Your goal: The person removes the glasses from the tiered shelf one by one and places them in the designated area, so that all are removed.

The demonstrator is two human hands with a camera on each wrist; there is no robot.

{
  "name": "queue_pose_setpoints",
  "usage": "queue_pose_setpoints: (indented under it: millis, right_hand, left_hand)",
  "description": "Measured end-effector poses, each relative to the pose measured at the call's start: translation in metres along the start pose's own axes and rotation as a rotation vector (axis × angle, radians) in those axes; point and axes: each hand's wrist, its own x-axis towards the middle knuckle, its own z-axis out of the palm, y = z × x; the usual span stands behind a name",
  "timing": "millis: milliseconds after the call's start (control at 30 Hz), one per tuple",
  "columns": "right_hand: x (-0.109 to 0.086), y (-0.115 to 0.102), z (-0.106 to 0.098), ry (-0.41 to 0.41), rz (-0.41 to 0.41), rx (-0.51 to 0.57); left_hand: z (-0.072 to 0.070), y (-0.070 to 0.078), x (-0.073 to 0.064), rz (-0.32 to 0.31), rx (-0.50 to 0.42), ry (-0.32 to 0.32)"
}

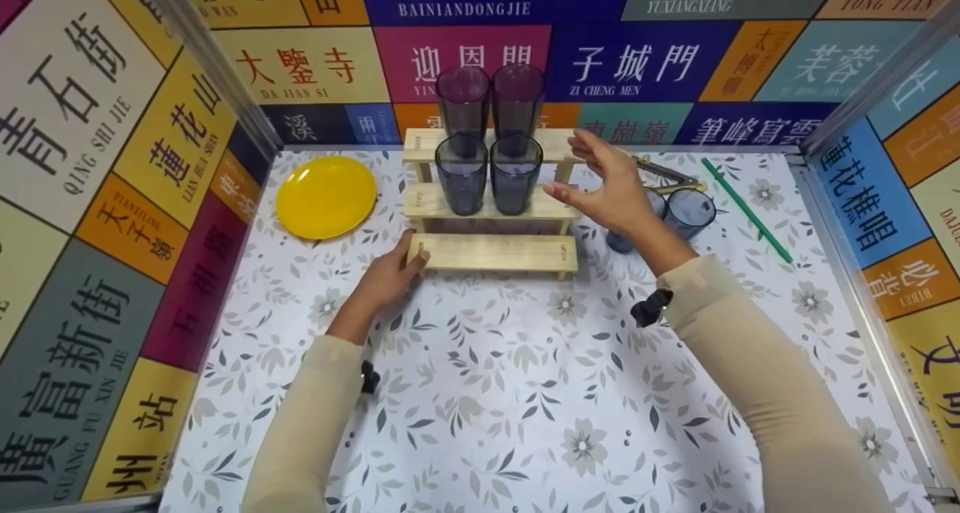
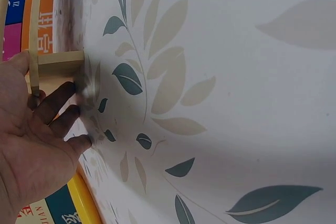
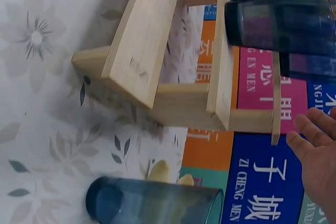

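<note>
The three-tier wooden rack (image 1: pixel 489 209) stands on the patterned cloth (image 1: pixel 480 393), with two front glasses (image 1: pixel 516 183) on its middle step and two back glasses (image 1: pixel 463 104) on the top one. At the rack's eight o'clock I see the left hand (image 1: pixel 390 273) pinching the end of the lowest board (image 1: pixel 499 252), thumb on top; a light, steady grip there should keep everything level. Toward half past two, the right hand (image 1: pixel 611 187) holds nothing, its thumb and fingers apart beside the upper steps. To my mind, any glass is best grasped round its body, clear of its neighbour. Two more glasses (image 1: pixel 690 211) stand at three o'clock, near the right forearm, which calls for a careful wrist.
</note>
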Motion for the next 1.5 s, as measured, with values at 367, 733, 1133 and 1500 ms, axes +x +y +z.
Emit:
queue_pose_setpoints:
  millis: [367, 733, 1133, 1500]
  right_hand:
    - [0.011, -0.018, 0.034, -0.033, 0.0, -0.026]
    - [0.021, -0.031, 0.06, 0.031, -0.006, -0.001]
    - [0.02, -0.033, 0.077, 0.151, 0.068, -0.032]
    - [0.02, -0.033, 0.085, 0.223, 0.041, 0.002]
  left_hand:
    - [0.0, 0.002, -0.002, -0.017, -0.011, 0.005]
    - [0.0, 0.001, 0.0, -0.012, 0.013, 0.003]
    - [0.001, 0.002, 0.0, -0.025, 0.008, -0.004]
    - [0.001, -0.002, 0.002, -0.027, 0.005, 0.001]
